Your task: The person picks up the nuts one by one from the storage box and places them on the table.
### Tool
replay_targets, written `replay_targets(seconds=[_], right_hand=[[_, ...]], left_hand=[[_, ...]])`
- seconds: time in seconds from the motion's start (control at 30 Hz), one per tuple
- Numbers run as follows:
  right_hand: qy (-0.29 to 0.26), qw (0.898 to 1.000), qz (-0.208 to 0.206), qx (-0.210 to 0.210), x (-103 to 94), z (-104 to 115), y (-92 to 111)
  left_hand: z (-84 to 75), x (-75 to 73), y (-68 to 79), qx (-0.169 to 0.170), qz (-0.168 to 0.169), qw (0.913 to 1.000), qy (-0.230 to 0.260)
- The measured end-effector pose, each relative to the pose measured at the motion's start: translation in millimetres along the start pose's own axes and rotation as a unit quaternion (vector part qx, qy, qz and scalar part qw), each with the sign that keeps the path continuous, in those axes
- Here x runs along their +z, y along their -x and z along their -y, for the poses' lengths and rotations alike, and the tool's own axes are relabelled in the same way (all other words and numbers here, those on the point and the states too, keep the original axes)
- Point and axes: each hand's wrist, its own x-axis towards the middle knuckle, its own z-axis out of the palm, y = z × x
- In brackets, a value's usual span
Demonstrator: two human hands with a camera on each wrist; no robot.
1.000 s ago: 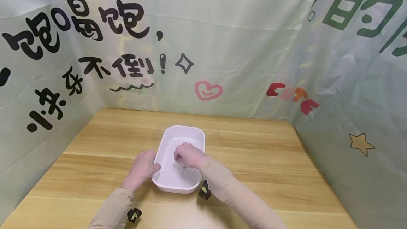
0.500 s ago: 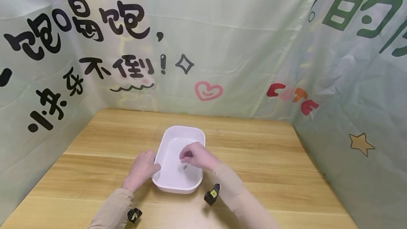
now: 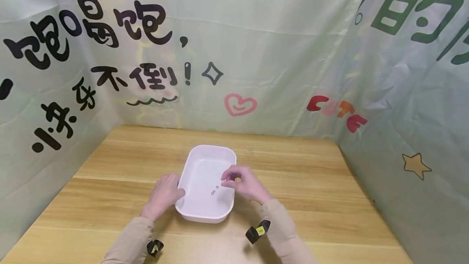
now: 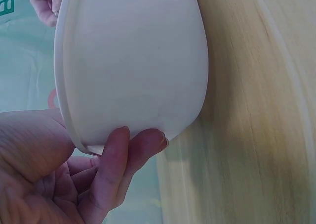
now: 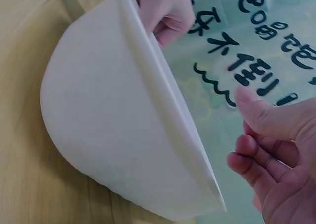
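My left hand (image 3: 165,194) grips the left rim of a white plastic bin (image 3: 194,203); in the left wrist view its fingertips (image 4: 118,140) press the outer wall. Inside the bin lie several tiny ring-like pieces (image 3: 213,192), right of the middle of its floor. Over the right rim is my right hand (image 3: 245,182), thumb and fingers brought together. A tiny pale piece (image 3: 223,180) seems to show at its fingertips, too small to name. In the right wrist view the right hand (image 5: 276,155) is apart from the bin's wall, and its index finger is mostly hidden.
The bin stands on a wooden table (image 3: 293,174). Printed cloth (image 3: 275,64) walls in the back and both sides. Small black devices hang by the left wrist (image 3: 155,248) and the right wrist (image 3: 257,232). A tiny speck (image 3: 250,200) shows beside the right hand.
My right hand has moved right, from over the bin's middle to its right rim. More tiny pieces show on the bin floor. My left hand and the bin have stayed put.
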Motion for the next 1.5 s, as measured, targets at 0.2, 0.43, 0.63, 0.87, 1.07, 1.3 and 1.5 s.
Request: replay_targets(seconds=[0.2,0.43,0.63,0.87,1.07,1.3,1.5], right_hand=[[-0.012,0.999,-0.041,0.019,-8.8,-3.3,8.4],[-0.041,0.996,-0.081,0.004,-19.6,-12.4,18.5],[-0.069,0.990,-0.114,-0.032,-29.1,-19.3,27.3],[-0.096,0.983,-0.145,-0.057,-36.7,-26.3,38.8],[-0.102,0.976,-0.181,-0.069,-42.4,-39.7,54.7],[-0.111,0.970,-0.218,-0.016,-54.3,-51.3,70.4],[-0.107,0.964,-0.244,0.022,-63.5,-63.6,83.7]], left_hand=[[0.9,0.5,-1.6,-0.004,0.003,1.0000,0.003],[2.1,1.2,-1.9,-0.007,0.007,0.9999,-0.005],[3.0,1.5,-2.5,-0.010,0.005,0.9999,-0.007],[2.5,1.7,-2.8,-0.006,0.006,1.0000,-0.005],[1.1,1.2,-2.3,-0.007,0.006,0.9999,-0.008],[0.7,0.4,-1.5,-0.012,0.009,0.9998,-0.010],[0.4,0.4,-1.1,-0.006,0.009,0.9999,-0.010]])
